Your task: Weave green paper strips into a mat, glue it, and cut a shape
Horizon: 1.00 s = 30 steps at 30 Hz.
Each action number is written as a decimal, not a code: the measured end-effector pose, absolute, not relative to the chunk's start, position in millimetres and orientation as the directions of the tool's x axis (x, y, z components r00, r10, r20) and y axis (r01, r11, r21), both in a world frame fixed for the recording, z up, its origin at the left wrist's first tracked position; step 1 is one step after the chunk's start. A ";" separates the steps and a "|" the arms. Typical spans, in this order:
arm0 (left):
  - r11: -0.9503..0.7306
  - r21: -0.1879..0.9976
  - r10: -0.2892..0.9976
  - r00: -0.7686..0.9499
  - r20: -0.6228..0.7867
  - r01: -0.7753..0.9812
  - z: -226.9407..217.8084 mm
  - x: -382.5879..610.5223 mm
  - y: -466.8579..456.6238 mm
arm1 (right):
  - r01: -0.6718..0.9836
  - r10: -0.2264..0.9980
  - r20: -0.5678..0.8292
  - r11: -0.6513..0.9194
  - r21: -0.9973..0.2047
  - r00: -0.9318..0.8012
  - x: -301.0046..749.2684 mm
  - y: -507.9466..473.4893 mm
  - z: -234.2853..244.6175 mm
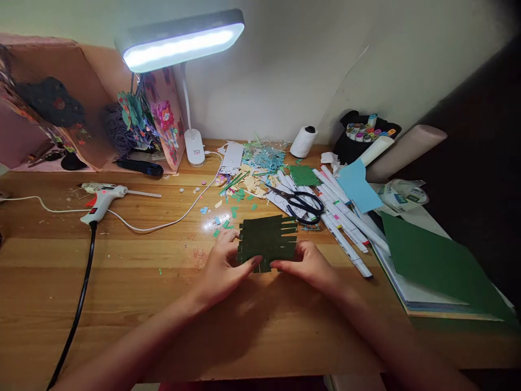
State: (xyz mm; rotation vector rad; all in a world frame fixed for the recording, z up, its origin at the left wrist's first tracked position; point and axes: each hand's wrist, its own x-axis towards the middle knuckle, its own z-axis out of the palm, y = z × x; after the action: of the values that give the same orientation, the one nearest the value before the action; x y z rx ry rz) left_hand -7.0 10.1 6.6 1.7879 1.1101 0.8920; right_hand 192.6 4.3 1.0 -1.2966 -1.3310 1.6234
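Note:
A dark green paper piece [267, 240], cut into several strips along its edges, lies on the wooden desk [122, 282] in front of me. My left hand [223, 266] pinches its near left edge between thumb and fingers. My right hand [307, 263] grips the near right edge the same way. Both hands rest low on the desk, close together.
Black scissors [299, 203] lie on white markers [345, 222] just beyond the paper. Green card sheets [439, 266] sit on a pad at right. A glue gun [101, 198] with its cord lies at left. A lit desk lamp [183, 41], paper scraps [252, 174] and a marker case [364, 133] stand at back.

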 end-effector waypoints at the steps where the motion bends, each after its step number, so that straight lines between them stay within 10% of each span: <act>1: -0.247 0.916 0.929 0.344 0.132 0.316 6.7 -7.1 10.6 | 0.086 0.907 -0.293 -0.280 -0.956 -0.303 192.0 3.6 1.4; 18: 0.201 0.979 0.979 0.036 -0.200 -0.019 18.2 -26.7 28.8 | 0.511 0.945 -0.093 0.085 -0.855 -0.313 201.3 2.1 -1.9; 30: 0.317 0.948 0.932 0.190 -0.307 -0.024 18.7 -12.4 13.9 | 0.593 0.864 0.124 0.433 -0.679 -0.488 196.7 7.1 -15.5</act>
State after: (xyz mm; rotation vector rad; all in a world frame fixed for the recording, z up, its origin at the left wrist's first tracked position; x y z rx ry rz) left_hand -12.4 13.9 18.7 1.0171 1.1701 0.8687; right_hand 196.7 7.1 -15.5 -1.2293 -2.2306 0.7905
